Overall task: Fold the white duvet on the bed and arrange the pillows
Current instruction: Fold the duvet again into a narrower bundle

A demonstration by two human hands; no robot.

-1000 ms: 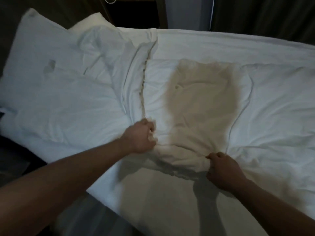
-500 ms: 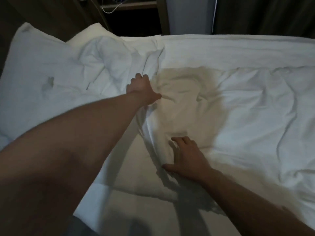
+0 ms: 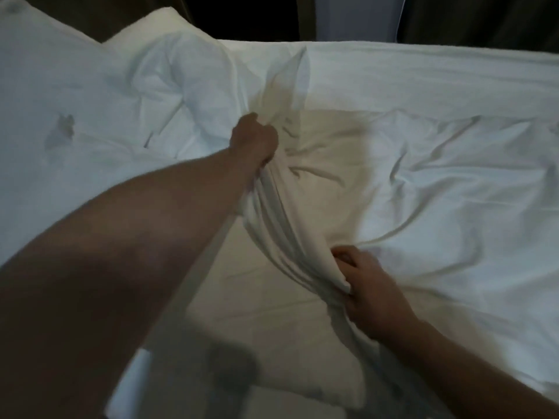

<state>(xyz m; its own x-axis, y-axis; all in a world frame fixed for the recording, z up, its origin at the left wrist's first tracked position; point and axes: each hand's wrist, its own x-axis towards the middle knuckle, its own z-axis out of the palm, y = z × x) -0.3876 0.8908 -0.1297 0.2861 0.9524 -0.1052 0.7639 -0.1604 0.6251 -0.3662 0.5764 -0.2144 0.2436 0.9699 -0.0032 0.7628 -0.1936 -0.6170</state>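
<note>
Your left hand (image 3: 255, 140) is stretched out over the middle of the bed, fist closed on a bunch of the duvet (image 3: 438, 182); the fingers are curled right round the cloth and hidden on the far side of the hand, so you see only the knuckles and the back of the wrist. A thin flap of the cover stands up from that grip, tilted toward the far edge. Your right hand (image 3: 367, 290) is nearer you, and it clutches the same edge lower down: the fingers (image 3: 343, 257) are bent over a thick fold and the thumb presses in from below, pinching the cloth between them. Between your two hands the edge is drawn into a tight rope of pleats running from far left to near right.

The rest of the duvet lies rumpled across the right side of the bed, spread flat on it, with creases fanning out from your right fist. To the left of the gathered edge the sheet (image 3: 266, 285) shows bare. A pillow (image 3: 39, 95) lies at the left, and a second pillow (image 3: 151, 22) seems to poke out behind it, though the dim light and blur make that hard to settle. A crumpled heap (image 3: 181, 86) of white cloth sits just beyond your left wrist, touching the pillow
</note>
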